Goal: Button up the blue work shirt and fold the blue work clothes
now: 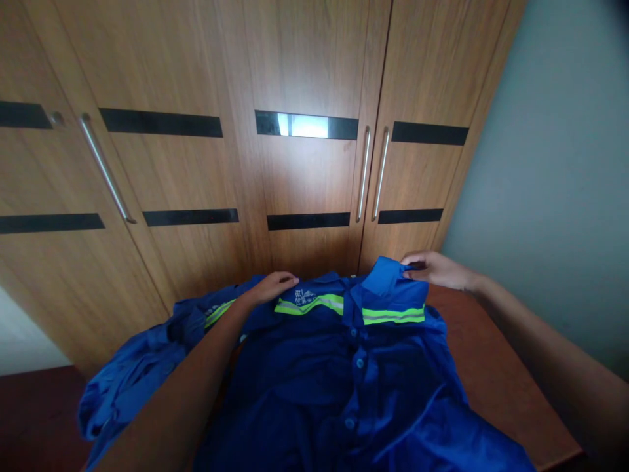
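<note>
White lettering [299, 299], too blurred to read, marks the blue shirt [314, 373].

The dark blue work shirt [319, 373] is lying front side up, filling the view from its centre down to six o'clock. A lighter blue flap [381, 275] is standing raised at its one o'clock. Buttons [360, 362] are running toward six, yellow-green bands [393, 316] are crossing the chest, and white lettering [304, 296] is showing at eleven.

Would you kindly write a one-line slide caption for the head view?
Left hand and right hand on a blue shirt with yellow-green stripes, before a wooden wardrobe.
</note>
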Motion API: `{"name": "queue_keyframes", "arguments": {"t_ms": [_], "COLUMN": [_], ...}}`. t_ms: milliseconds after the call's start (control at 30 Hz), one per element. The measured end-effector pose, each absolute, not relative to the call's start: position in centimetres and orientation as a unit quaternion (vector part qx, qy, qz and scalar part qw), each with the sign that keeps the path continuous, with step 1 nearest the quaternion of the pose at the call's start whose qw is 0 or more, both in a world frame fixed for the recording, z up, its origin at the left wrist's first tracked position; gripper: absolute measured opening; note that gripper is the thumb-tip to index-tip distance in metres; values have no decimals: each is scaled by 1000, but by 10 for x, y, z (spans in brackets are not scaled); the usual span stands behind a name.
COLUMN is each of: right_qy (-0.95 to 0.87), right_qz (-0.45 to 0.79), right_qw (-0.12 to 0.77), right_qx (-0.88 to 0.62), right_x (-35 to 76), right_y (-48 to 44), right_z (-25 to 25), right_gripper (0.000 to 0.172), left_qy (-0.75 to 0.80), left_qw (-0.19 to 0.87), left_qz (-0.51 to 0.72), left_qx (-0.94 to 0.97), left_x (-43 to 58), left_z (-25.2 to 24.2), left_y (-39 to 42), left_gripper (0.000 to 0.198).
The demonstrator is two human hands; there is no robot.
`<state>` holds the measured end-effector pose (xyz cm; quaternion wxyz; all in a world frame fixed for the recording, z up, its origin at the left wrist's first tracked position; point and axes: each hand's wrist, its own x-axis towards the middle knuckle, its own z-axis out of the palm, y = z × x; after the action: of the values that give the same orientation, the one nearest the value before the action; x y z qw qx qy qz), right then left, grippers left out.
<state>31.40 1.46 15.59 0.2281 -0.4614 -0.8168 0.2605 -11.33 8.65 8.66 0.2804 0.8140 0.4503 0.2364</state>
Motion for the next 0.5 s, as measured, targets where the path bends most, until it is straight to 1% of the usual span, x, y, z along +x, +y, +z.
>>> {"name": "queue_keyframes", "arguments": {"t_ms": [133, 200, 333, 433, 500], "right_qy": [-863, -871, -862, -868, -894], "right_qz": [81, 13, -91, -160, -169], "right_qw": [195, 179, 176, 158, 123], "right_qx": [-459, -458, -466, -443, -396], "right_x": [316, 318, 316, 307, 300], "right_y": [16, 15, -6, -37, -61], "right_z": [151, 146, 121, 87, 63], "right_gripper": [21, 17, 21, 25, 26], "left_qy": [432, 422, 384, 335, 277], "left_qw": [247, 223, 160, 90, 30], "left_qz": [156, 122, 83, 68, 49], "left_qx": [853, 870, 906, 936, 959], "left_x": [-112, -108, -96, -87, -82], "left_z": [86, 86, 81, 73, 68], "left_y": [88, 86, 66, 41, 24], "left_gripper": [40, 33, 32, 19, 17]}}
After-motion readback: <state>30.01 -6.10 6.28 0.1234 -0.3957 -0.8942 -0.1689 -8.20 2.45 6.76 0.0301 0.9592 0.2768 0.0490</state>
